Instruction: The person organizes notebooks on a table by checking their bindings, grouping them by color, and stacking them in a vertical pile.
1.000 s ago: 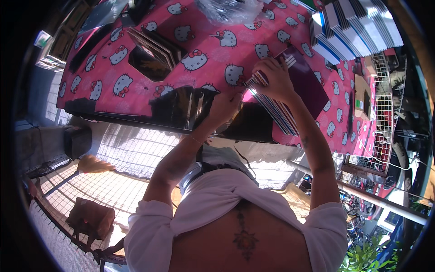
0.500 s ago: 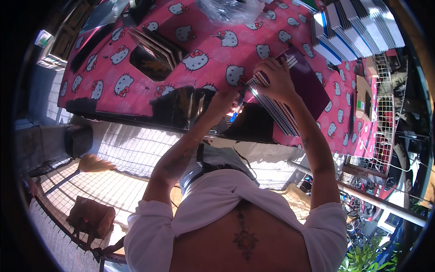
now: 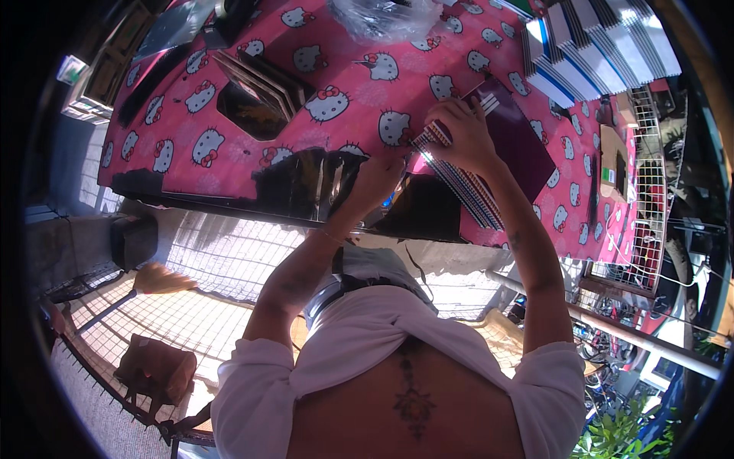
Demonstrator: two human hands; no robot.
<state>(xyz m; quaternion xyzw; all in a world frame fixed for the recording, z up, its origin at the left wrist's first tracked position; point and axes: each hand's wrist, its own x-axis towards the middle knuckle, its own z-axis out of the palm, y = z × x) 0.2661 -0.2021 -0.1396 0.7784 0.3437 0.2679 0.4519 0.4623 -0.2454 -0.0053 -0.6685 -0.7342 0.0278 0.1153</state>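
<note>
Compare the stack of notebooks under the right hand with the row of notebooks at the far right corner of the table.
The stack under the right hand has a dark maroon cover on top and lies fanned flat at the near edge; the far row shows blue and white covers, overlapped like shingles. The hand presses the near stack; nothing touches the far row. Both rest on the pink cartoon-cat tablecloth. The left hand is at the table's near edge.

Matt printed pink cloth [image 3: 229, 115] at upper left; glossy maroon cover [image 3: 520, 138] upper right; crinkled clear plastic bag [image 3: 382, 15] at top; metal wire mesh [image 3: 650, 199] at right.
</note>
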